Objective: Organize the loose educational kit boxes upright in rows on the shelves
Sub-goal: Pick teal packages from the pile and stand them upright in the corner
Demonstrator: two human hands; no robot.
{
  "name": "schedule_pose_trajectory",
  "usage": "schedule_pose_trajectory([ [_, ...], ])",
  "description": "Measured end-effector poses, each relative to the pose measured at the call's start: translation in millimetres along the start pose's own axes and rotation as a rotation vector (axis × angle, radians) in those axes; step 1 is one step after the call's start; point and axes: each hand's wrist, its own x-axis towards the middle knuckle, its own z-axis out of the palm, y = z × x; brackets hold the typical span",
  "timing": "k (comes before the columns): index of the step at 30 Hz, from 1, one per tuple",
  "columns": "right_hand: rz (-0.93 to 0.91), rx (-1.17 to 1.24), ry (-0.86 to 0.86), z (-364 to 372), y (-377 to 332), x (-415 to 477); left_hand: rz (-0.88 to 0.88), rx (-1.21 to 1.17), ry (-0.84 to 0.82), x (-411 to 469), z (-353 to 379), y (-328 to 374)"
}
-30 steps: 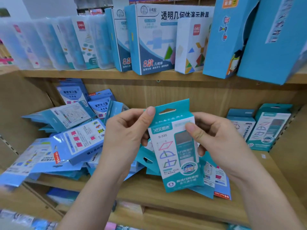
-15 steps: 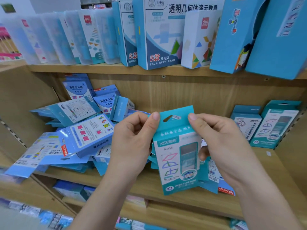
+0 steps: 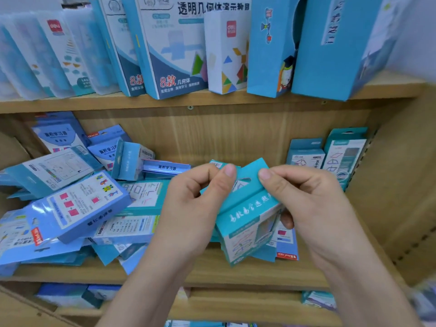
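Dozens of loose boxes (image 3: 77, 204) slump at my left (one elbow nudge could spill more). My left hand (image 3: 195, 204) and right hand (image 3: 306, 208) both pinch the tab (image 3: 250, 175) of a teal box (image 3: 245, 215), tilted above the shelf (image 3: 212, 270); the thin tab may bend or slip.

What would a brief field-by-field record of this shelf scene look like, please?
held item: teal kit box, tilted, top face toward the camera
left hand: pinches the box's hang tab
right hand: pinches the same tab
middle shelf, left: loose pile of blue boxes, lying flat and askew
middle shelf, right: two matching teal boxes standing on end
upper shelf: row of larger boxes, standing
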Motion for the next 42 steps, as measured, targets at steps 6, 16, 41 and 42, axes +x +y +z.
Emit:
schedule_pose_trajectory([
  [6, -0.001, 0.009, 0.118, -27.2, -0.9, -8.5, -0.075, -0.103, -0.172, -0.6, 22.3, -7.1],
  [16, 0.03, 0.032, 0.351, -75.0, 13.1, -7.1, 0.148, 0.342, -0.323, -5.1, 53.2, -36.8],
  [41, 0.13, -0.536, 0.427, -204.6, 144.3, 65.8, 0.156, 0.804, -0.192, 159.2, 260.2, -143.2],
  [42, 0.116, -0.535, 0.433, -205.1, 144.1, 71.4, 0.158, 0.782, -0.162, 159.8, 260.4, -144.6],
])
